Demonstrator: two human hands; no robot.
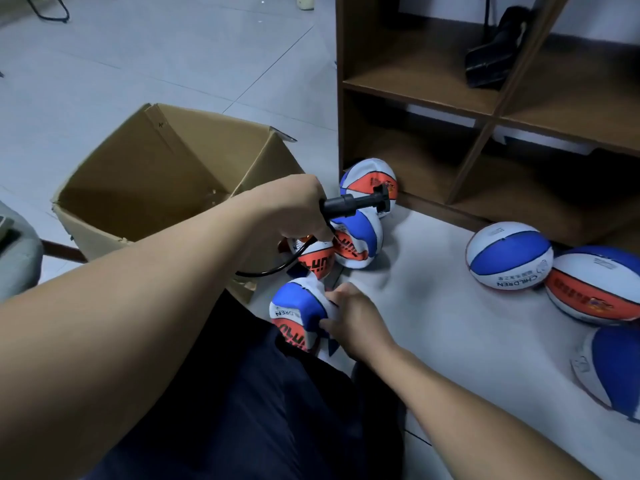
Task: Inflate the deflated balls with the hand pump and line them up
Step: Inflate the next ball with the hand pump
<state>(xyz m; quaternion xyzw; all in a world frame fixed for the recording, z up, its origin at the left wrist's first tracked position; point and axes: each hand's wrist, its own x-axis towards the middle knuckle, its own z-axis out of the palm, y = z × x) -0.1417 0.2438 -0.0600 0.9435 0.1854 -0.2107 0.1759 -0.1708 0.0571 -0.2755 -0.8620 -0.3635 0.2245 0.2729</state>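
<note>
1. Pump (349,203) sits in the left hand (294,213), its long axis running left to right, hose (277,268) drooping toward the near crumpled ball (298,315).
2. Right hand (353,318) pinches that ball against the lap; it lies just below the pump, nearer the right hand.
3. Count: four flat balls, one held, three in a heap (360,220) beyond it; three round balls (509,259) on the floor at right.
4. One cardboard box (156,174), one shelf unit (485,116).
</note>
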